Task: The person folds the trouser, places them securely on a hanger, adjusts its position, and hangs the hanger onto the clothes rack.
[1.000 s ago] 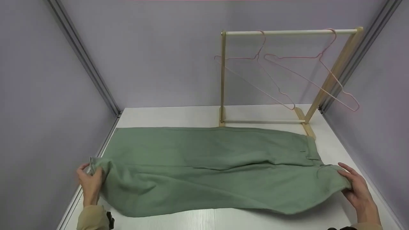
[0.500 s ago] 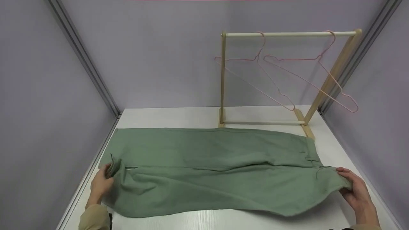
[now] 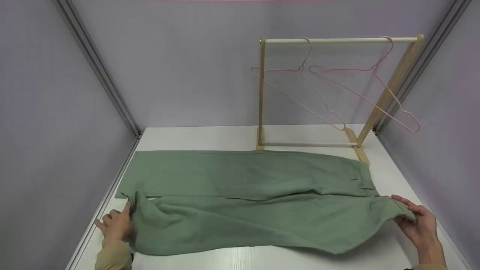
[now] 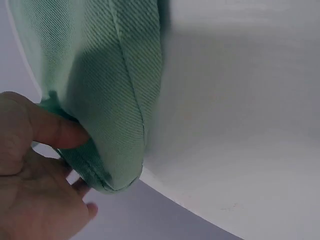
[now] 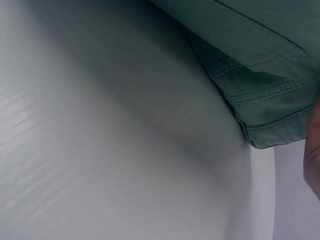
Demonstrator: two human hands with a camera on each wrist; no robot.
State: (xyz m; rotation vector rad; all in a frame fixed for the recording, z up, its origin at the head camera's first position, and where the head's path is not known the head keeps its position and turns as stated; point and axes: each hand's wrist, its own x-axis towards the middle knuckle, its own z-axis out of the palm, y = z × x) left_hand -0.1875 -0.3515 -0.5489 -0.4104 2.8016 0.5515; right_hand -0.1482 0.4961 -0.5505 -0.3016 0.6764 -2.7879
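Green trousers (image 3: pixel 247 213) lie sideways across the white table, waistband to the right and leg ends to the left. My left hand (image 3: pixel 118 225) pinches the hem of the near leg, which bunches up beside the fingers. In the left wrist view, the thumb of that hand (image 4: pixel 35 160) sits against the hem fold, with other fingers behind it. At the other end, my right hand (image 3: pixel 422 225) holds the near corner of the waistband, lifted off the table. The right wrist view shows the waistband corner (image 5: pixel 277 135) with its stitching, and just a sliver of the hand at the edge.
Behind the trousers stands a small wooden clothes rack (image 3: pixel 337 40) with two pink wire hangers (image 3: pixel 337 69) on its rail. The rack's right foot (image 3: pixel 360 153) meets the waistband end. Grey walls (image 3: pixel 195 75) enclose the white table (image 3: pixel 187 138) at the back and sides.
My left hand has drawn the near leg's hem to the right and lower, off the far leg, and a small gap shows between the legs. My right hand has barely shifted, still holding the waistband.
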